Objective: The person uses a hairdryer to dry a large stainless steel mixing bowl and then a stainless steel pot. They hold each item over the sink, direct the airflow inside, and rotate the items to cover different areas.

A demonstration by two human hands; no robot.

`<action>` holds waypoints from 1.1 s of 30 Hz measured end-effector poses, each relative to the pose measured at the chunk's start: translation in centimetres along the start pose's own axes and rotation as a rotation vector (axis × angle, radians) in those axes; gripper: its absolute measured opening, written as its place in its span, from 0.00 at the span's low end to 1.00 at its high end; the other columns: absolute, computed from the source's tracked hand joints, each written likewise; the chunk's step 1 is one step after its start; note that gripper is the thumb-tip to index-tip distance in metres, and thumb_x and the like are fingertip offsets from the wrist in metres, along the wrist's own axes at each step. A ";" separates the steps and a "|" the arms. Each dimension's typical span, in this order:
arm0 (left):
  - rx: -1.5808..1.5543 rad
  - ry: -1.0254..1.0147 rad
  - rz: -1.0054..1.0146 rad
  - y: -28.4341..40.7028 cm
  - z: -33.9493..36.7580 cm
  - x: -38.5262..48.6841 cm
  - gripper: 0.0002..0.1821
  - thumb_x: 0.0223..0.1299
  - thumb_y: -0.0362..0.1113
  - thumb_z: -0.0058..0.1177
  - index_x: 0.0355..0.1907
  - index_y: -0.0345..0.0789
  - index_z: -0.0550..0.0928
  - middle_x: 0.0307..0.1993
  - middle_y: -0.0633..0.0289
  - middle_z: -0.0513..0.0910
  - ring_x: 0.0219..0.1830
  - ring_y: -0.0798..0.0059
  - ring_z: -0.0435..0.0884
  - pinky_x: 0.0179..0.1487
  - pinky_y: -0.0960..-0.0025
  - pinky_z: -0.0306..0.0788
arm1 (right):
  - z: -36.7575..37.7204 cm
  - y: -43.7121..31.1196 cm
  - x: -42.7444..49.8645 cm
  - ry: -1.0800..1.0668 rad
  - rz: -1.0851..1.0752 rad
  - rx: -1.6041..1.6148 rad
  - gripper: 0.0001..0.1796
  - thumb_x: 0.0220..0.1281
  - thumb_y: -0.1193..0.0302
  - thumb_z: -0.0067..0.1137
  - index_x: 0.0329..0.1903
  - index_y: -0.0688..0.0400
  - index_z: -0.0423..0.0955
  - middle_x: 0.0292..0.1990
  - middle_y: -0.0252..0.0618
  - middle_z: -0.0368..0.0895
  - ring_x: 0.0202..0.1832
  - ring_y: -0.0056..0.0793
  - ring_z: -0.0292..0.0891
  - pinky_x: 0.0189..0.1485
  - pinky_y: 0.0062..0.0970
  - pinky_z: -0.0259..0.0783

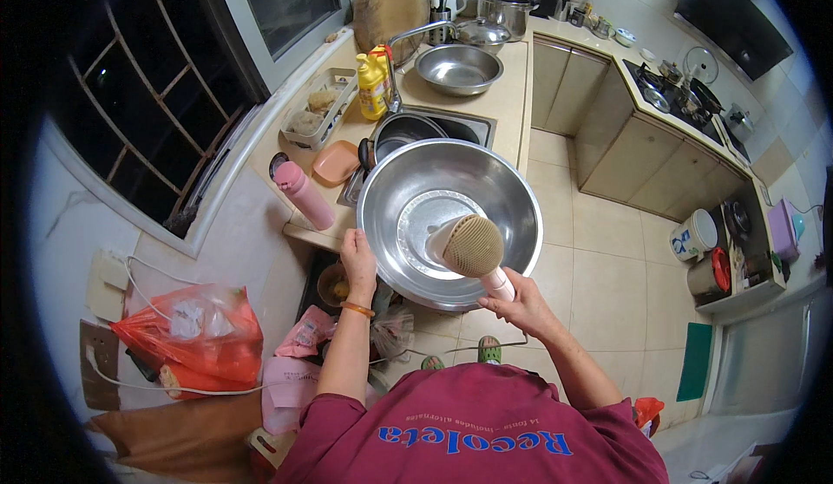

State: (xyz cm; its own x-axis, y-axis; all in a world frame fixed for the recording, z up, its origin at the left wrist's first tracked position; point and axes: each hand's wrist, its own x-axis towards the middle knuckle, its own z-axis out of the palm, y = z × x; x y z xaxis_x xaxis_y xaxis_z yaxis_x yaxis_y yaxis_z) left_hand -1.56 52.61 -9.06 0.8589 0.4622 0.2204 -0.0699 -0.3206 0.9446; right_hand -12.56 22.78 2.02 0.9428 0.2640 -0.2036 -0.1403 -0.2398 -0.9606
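Observation:
My left hand (359, 263) grips the left rim of a large stainless steel basin (507, 191), which rests partly over the sink (485, 129). The handle of a pink and white hair dryer (474, 246) is in my right hand (524, 302), beside the basin's lower right rim. The dryer's body is over the basin, its nozzle end towards the inside and its beige mesh back facing up. Whether it is running cannot be told. A dark pot (407, 134) stands in the sink behind the basin.
Left of the basin are a pink bottle (306, 194), an orange plastic dish (336, 162) and a yellow detergent bottle (372, 87). A smaller steel bowl (459, 71) sits beyond the sink. The dryer's cord (478, 347) hangs below my right hand. Bags (208, 334) lie at lower left.

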 end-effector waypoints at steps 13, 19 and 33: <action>0.115 -0.167 -0.091 -4.8 -1.8 5.1 0.18 0.67 0.43 0.48 0.33 0.27 0.77 0.29 0.51 0.80 0.34 0.66 0.78 0.42 0.65 0.70 | 0.9 -0.7 3.4 -0.029 0.036 0.396 0.18 0.59 0.66 0.65 0.44 0.61 0.69 0.24 0.29 0.71 0.19 0.16 0.67 0.19 0.19 0.64; 0.110 -0.372 0.093 -6.8 2.2 12.3 0.20 0.65 0.43 0.53 0.49 0.29 0.74 0.36 0.60 0.80 0.38 0.75 0.76 0.44 0.72 0.70 | 2.1 -1.1 4.8 0.007 0.008 0.494 0.15 0.60 0.69 0.63 0.44 0.62 0.68 0.24 0.30 0.70 0.18 0.16 0.65 0.17 0.19 0.62; 0.323 -0.599 -0.012 -6.0 5.2 20.0 0.24 0.61 0.50 0.56 0.20 0.29 0.77 0.16 0.59 0.73 0.20 0.74 0.70 0.29 0.66 0.66 | 0.2 1.0 5.8 0.081 0.008 0.511 0.14 0.60 0.71 0.62 0.43 0.62 0.68 0.24 0.31 0.71 0.19 0.16 0.66 0.18 0.19 0.62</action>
State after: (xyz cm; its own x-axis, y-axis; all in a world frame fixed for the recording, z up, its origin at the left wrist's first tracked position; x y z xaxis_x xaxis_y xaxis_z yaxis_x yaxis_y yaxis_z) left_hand 18.71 59.45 -11.59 0.9979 -0.0411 -0.0501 0.0161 -0.5918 0.8059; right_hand -7.32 24.21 -0.19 0.9587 0.1856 -0.2156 -0.2584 0.2513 -0.9328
